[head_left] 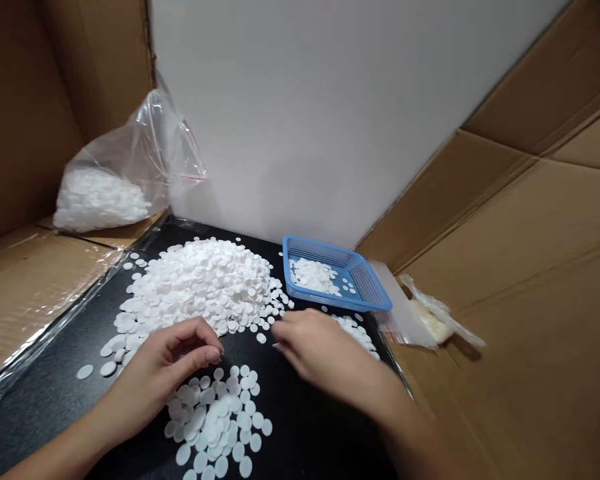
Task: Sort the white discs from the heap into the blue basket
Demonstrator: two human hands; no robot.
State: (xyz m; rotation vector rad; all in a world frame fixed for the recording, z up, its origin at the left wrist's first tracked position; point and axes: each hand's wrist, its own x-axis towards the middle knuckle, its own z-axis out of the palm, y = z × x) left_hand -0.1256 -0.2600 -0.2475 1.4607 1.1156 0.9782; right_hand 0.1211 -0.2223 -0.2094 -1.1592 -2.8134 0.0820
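My left hand (173,357) is over the black surface, between a large heap of white discs (205,283) and a smaller group of white discs (220,417). Its thumb and index finger curl together at the tips; what they pinch, if anything, is too small to make out. My right hand (313,343) is closed, slightly blurred, just right of the large heap. A thin white edge of a disc (276,345) shows at its fingertips. Partly behind that hand lies another small pile of white discs (355,332).
A blue plastic basket (337,303) holding some white discs stands at the back right. On cardboard at the left sits a clear bag (105,197) of white pieces. Another plastic bag (433,320) lies at the right, beside cardboard walls (530,267). A grey-white panel (330,120) rises behind.
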